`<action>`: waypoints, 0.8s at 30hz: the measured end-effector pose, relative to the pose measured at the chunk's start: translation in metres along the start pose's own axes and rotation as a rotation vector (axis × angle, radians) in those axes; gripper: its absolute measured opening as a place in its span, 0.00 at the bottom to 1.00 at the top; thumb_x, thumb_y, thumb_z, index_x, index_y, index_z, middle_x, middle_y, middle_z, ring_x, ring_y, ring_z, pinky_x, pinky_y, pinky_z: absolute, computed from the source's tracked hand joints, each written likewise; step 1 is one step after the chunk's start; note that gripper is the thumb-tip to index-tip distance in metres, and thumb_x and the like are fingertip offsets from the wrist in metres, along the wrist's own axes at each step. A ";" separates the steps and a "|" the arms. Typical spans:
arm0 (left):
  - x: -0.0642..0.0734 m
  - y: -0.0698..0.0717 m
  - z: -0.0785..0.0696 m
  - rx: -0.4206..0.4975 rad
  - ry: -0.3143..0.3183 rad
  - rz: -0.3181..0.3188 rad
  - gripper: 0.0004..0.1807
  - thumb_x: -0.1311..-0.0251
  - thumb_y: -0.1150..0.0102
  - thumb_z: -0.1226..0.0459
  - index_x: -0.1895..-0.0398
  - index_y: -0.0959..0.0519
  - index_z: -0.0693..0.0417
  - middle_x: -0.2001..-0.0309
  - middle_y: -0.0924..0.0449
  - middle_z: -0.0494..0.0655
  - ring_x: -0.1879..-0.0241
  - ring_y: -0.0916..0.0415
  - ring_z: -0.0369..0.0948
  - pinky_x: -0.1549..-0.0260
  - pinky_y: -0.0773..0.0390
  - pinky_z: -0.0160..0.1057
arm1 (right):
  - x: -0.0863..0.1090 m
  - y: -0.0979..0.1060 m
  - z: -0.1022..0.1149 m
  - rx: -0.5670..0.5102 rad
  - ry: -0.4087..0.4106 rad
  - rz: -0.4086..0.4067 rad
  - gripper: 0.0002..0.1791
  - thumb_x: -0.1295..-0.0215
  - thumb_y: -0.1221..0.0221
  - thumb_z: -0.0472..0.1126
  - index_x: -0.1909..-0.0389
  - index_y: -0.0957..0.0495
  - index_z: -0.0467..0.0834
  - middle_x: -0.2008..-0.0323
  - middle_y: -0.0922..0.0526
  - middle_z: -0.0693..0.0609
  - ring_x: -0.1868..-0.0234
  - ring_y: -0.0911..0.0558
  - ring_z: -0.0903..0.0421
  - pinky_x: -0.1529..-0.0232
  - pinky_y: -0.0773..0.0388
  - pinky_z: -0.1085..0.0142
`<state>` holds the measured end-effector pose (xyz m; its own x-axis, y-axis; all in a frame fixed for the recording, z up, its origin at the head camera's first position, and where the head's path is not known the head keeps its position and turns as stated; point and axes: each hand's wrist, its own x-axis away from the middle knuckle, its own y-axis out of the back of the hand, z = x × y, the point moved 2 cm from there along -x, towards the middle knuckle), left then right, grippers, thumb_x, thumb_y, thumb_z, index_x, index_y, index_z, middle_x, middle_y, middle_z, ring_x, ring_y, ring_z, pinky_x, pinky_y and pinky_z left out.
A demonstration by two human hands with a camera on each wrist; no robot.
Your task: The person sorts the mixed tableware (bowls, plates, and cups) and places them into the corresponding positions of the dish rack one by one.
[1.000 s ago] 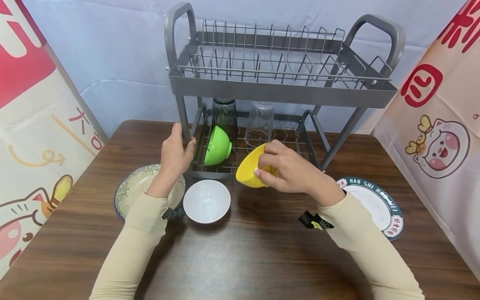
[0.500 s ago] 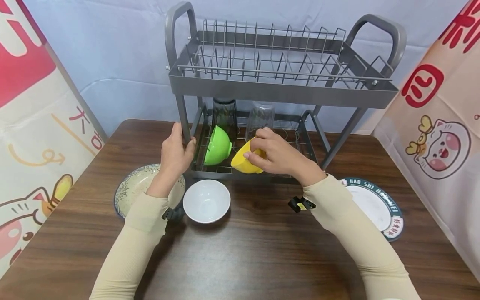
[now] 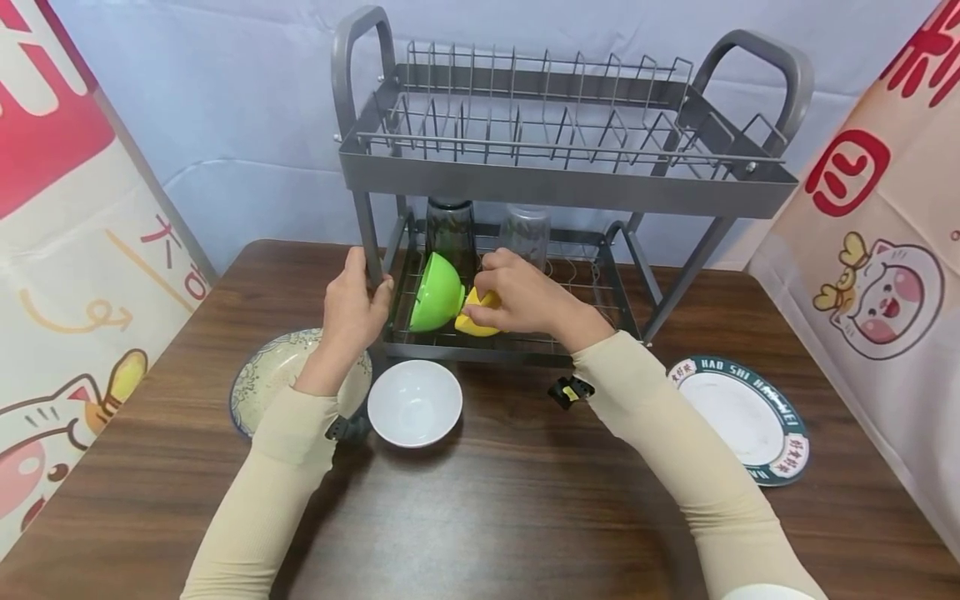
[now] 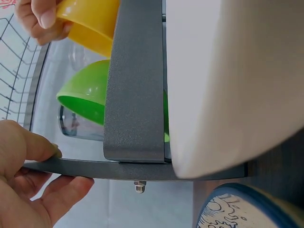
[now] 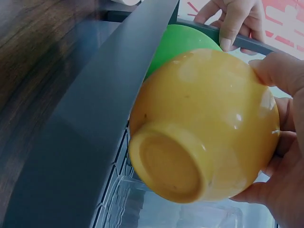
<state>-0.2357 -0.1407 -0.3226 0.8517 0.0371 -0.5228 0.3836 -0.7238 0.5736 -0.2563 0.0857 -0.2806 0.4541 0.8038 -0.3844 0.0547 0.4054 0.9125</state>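
Note:
My right hand (image 3: 521, 296) holds a yellow bowl (image 5: 209, 114) by its rim, fingers and thumb pinching it. The bowl is tilted on its side over the lower tier of a grey two-tier dish rack (image 3: 570, 185). Right beside it, a green bowl (image 3: 437, 296) leans on edge in that tier, its foot toward the yellow one. My left hand (image 3: 352, 304) grips the rack's front left post, thumb on one side and fingers on the other, as the left wrist view also shows.
Behind the bowls stand a dark glass (image 3: 450, 225) and a clear glass (image 3: 528, 229). On the wooden table (image 3: 510, 508) in front are a white bowl (image 3: 415, 403), a patterned plate (image 3: 262, 383) at left, and a green-rimmed plate (image 3: 735, 417) at right. The upper tier has wire dividers.
My right hand has carried the yellow bowl leftward and farther into the lower tier, up close to the green bowl. My left hand has stayed on the post.

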 end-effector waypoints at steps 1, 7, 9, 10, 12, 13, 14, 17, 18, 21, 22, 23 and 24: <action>0.000 0.000 0.000 0.001 0.000 0.001 0.11 0.38 0.47 0.69 0.55 0.35 0.59 0.66 0.23 0.54 0.71 0.25 0.50 0.72 0.27 0.48 | -0.001 -0.001 -0.001 0.003 0.001 -0.001 0.13 0.45 0.37 0.43 0.82 0.25 0.41 0.80 0.36 0.52 0.74 0.38 0.53 0.70 0.39 0.62; 0.000 0.000 -0.001 0.006 -0.005 -0.005 0.11 0.38 0.47 0.69 0.55 0.35 0.60 0.66 0.23 0.55 0.70 0.25 0.50 0.72 0.27 0.48 | -0.007 -0.006 -0.004 0.015 0.001 0.038 0.16 0.48 0.34 0.43 0.86 0.29 0.44 0.80 0.39 0.53 0.75 0.40 0.53 0.71 0.43 0.62; 0.000 0.001 -0.001 0.006 -0.007 -0.007 0.11 0.38 0.47 0.70 0.55 0.35 0.60 0.66 0.23 0.55 0.71 0.25 0.50 0.72 0.27 0.48 | -0.010 -0.009 -0.005 0.021 0.008 0.045 0.17 0.49 0.33 0.43 0.88 0.30 0.45 0.81 0.40 0.54 0.75 0.41 0.53 0.70 0.44 0.62; 0.000 0.001 -0.001 0.006 -0.009 -0.008 0.11 0.38 0.47 0.70 0.55 0.34 0.60 0.66 0.23 0.55 0.71 0.25 0.50 0.72 0.27 0.48 | -0.011 -0.010 -0.005 0.020 0.012 0.046 0.17 0.49 0.33 0.43 0.88 0.30 0.45 0.81 0.40 0.54 0.76 0.41 0.53 0.70 0.44 0.62; 0.000 0.000 0.000 0.006 -0.011 -0.009 0.11 0.38 0.47 0.69 0.56 0.34 0.60 0.66 0.23 0.55 0.71 0.25 0.49 0.72 0.27 0.47 | -0.014 -0.012 -0.005 0.023 0.024 0.048 0.17 0.50 0.33 0.42 0.88 0.30 0.45 0.81 0.40 0.54 0.76 0.42 0.53 0.69 0.45 0.62; 0.000 0.000 0.000 0.005 -0.013 -0.009 0.11 0.38 0.47 0.69 0.56 0.34 0.60 0.66 0.23 0.54 0.71 0.25 0.49 0.72 0.27 0.47 | -0.016 -0.013 -0.005 0.028 0.030 0.048 0.16 0.50 0.33 0.42 0.88 0.29 0.45 0.81 0.39 0.54 0.77 0.41 0.54 0.69 0.45 0.62; 0.000 0.000 0.000 0.006 -0.014 -0.009 0.11 0.38 0.47 0.69 0.56 0.34 0.60 0.66 0.23 0.54 0.71 0.25 0.49 0.73 0.27 0.47 | -0.017 -0.014 -0.006 0.033 0.035 0.048 0.15 0.51 0.33 0.41 0.88 0.28 0.45 0.81 0.39 0.54 0.77 0.41 0.54 0.69 0.45 0.62; 0.000 -0.001 0.001 0.008 -0.016 -0.010 0.11 0.38 0.47 0.69 0.55 0.34 0.60 0.66 0.23 0.54 0.71 0.25 0.49 0.73 0.27 0.47 | -0.020 -0.015 -0.005 0.050 0.037 0.056 0.14 0.51 0.33 0.41 0.88 0.25 0.44 0.82 0.37 0.54 0.77 0.40 0.54 0.69 0.44 0.62; 0.000 -0.001 0.001 0.009 -0.015 -0.010 0.11 0.38 0.47 0.69 0.55 0.34 0.60 0.66 0.23 0.54 0.71 0.25 0.49 0.73 0.27 0.47 | -0.021 -0.016 -0.004 0.053 0.032 0.062 0.14 0.52 0.32 0.41 0.88 0.25 0.44 0.81 0.37 0.54 0.77 0.40 0.53 0.69 0.45 0.62; 0.000 -0.001 0.000 0.013 -0.015 -0.011 0.11 0.38 0.47 0.70 0.56 0.34 0.60 0.67 0.23 0.55 0.71 0.25 0.49 0.72 0.27 0.48 | -0.024 -0.017 0.000 0.083 0.009 0.091 0.14 0.52 0.32 0.42 0.89 0.25 0.44 0.80 0.35 0.53 0.75 0.38 0.53 0.67 0.42 0.61; 0.000 -0.001 0.000 0.014 -0.015 -0.012 0.10 0.38 0.47 0.70 0.56 0.34 0.60 0.67 0.23 0.55 0.71 0.25 0.50 0.72 0.27 0.48 | -0.025 -0.017 0.001 0.100 -0.001 0.105 0.14 0.52 0.32 0.42 0.89 0.25 0.44 0.79 0.34 0.53 0.74 0.37 0.52 0.64 0.39 0.59; 0.000 0.000 0.000 0.015 -0.015 -0.013 0.10 0.39 0.47 0.70 0.56 0.34 0.61 0.67 0.23 0.55 0.71 0.24 0.50 0.72 0.27 0.48 | -0.026 -0.018 0.003 0.118 -0.014 0.121 0.14 0.52 0.32 0.43 0.88 0.25 0.44 0.78 0.33 0.52 0.73 0.36 0.52 0.60 0.36 0.58; 0.000 0.000 0.000 0.015 -0.016 -0.013 0.10 0.39 0.47 0.71 0.56 0.34 0.61 0.67 0.23 0.55 0.71 0.24 0.50 0.72 0.27 0.48 | -0.027 -0.019 0.005 0.143 -0.022 0.135 0.13 0.52 0.32 0.43 0.87 0.24 0.44 0.78 0.32 0.52 0.71 0.34 0.51 0.56 0.34 0.55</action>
<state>-0.2360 -0.1404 -0.3226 0.8407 0.0358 -0.5403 0.3893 -0.7335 0.5571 -0.2654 0.0545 -0.2870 0.4852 0.8363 -0.2554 0.1169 0.2274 0.9668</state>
